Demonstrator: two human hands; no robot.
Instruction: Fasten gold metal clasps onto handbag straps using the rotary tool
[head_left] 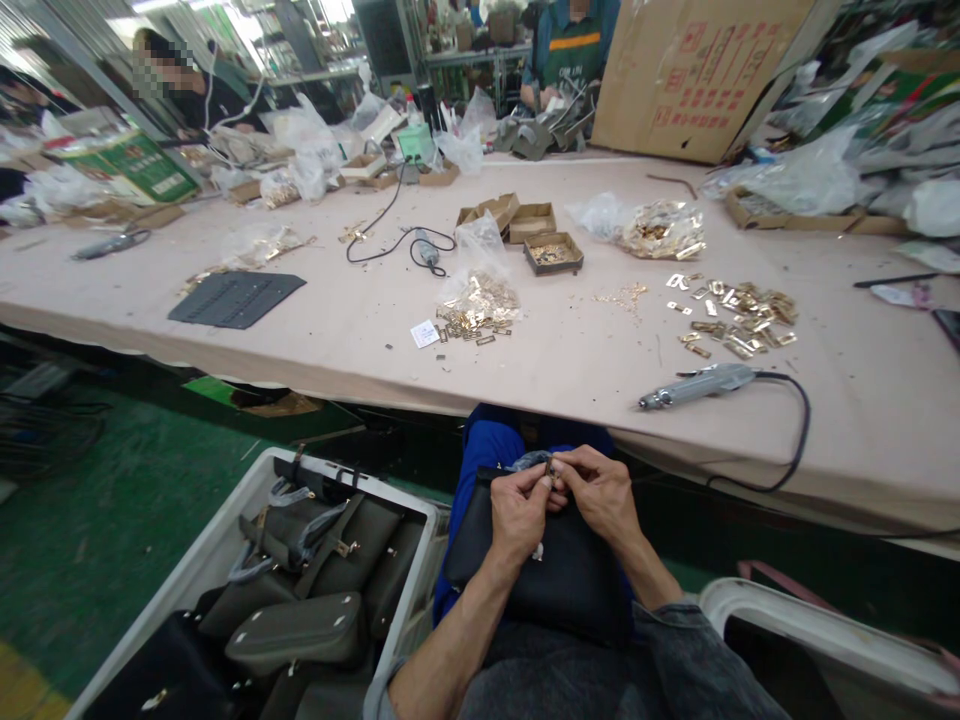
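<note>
White bin (421, 565) with olive bags (300, 632) sits left of left hand. Left hand (519, 512), fingers pinched narrow, grips small piece (553, 468), too small to identify. Black bag (574, 585) lies on lap, under both hands. Right hand (604, 490) pinches same piece, fingertips close to left's. Electric screwdriver (697, 387) on table, beyond and right of right hand; gold plates (746, 318) farther out.
</note>
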